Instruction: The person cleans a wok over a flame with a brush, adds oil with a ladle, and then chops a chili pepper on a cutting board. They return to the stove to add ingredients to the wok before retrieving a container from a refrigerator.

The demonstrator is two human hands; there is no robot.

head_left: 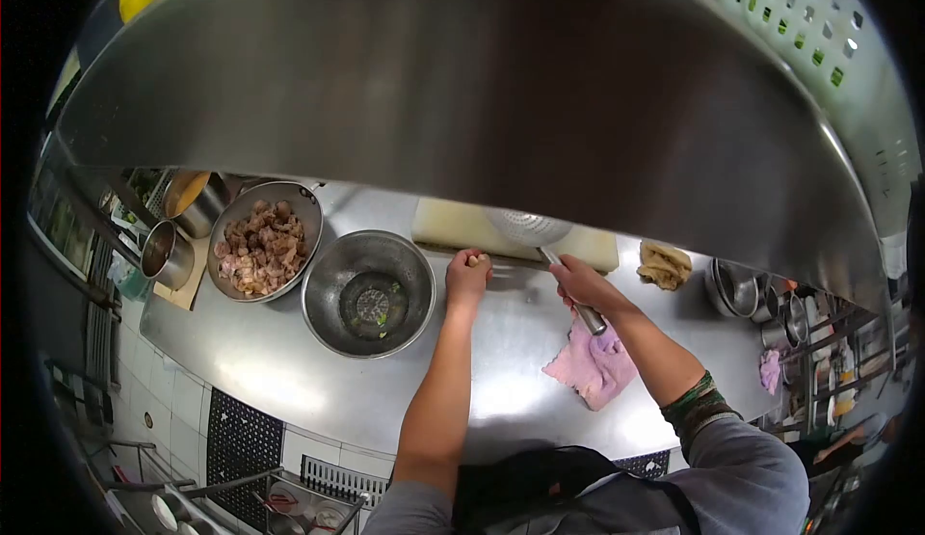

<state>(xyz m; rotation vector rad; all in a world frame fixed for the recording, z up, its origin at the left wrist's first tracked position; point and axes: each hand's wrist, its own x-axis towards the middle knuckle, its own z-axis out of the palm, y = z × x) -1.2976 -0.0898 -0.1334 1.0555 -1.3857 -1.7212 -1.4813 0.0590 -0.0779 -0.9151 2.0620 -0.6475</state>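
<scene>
My right hand [580, 282] grips the metal handle of a perforated skimmer [528, 227]. Its round, holed head is over the pale cutting board [443, 224], partly hidden by the steel shelf. Close to the board's front left edge, my left hand [469, 273] is closed with the fingers curled; whatever may be inside it is hidden. Left of that hand stands a steel mixing bowl [318, 318] with a little liquid and green bits at the bottom. A pink cloth [594, 366] lies crumpled on the steel table, just below the skimmer's handle.
A broad steel shelf [462, 82] spans the view above the table [251, 337]. Farther left are a pan of meat chunks [262, 246] and metal pots [168, 257]. A brown cloth [664, 265] and stacked metal bowls [734, 289] are on the right.
</scene>
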